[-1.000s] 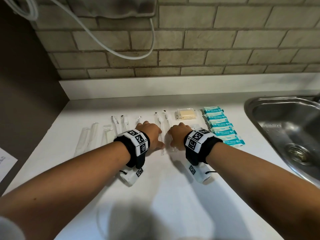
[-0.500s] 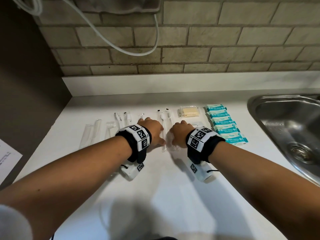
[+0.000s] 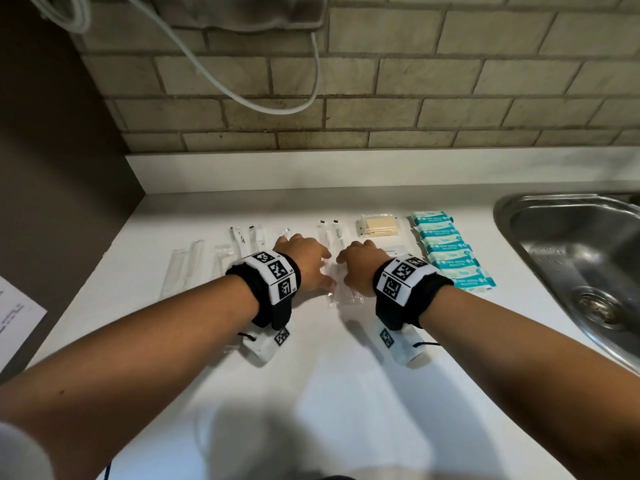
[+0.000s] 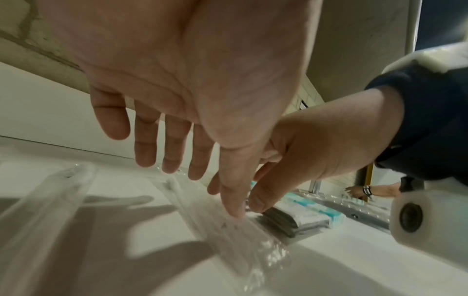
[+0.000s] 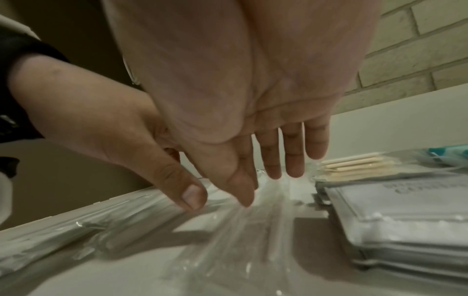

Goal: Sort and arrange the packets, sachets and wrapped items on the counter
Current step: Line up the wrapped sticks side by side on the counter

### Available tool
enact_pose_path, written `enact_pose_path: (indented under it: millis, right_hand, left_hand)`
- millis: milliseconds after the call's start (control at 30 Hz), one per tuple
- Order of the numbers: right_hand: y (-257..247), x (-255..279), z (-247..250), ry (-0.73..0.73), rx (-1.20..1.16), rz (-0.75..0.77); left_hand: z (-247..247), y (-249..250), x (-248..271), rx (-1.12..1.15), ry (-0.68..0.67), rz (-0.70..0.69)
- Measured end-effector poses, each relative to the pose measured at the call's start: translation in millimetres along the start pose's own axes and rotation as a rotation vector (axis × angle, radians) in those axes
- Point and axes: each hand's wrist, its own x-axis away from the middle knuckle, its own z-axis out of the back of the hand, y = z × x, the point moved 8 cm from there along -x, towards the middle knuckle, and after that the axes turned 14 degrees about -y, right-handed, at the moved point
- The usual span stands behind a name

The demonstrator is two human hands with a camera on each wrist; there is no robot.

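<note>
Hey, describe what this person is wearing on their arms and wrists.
Both forearms are bare. Behind the left hand and the right hand, each wrist carries a black strap topped with a white band of square black-and-white coded markers. A white camera pod with its own small marker and a thin black cord hangs under each wrist.

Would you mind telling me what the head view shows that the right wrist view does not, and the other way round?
Only the head view shows the sink, the full row of teal wipe packets and the clear wrapped sticks at the far left. Only the right wrist view shows the palm side of the right hand, fingers straight, thumb tip down on the clear wrapper, and the grey-edged sachets in a stack. Both show the left hand, the toothpick packet and the white counter.
</note>
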Motion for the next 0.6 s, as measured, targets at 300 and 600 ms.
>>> enact_pose_path:
  millis: [300,600]
  right_hand:
    - [-55.9,-4.0,-1.0,0.012,0.043,0.194]
    - [-99.0,-19.7,-15.5,-0.019,0.141,0.198]
  left_hand:
    - [6.2,-71.3,25.4,-0.04,0.03,0.15]
    - [-16.8,-95.5,44.2,-0.051,-0.037,0.132]
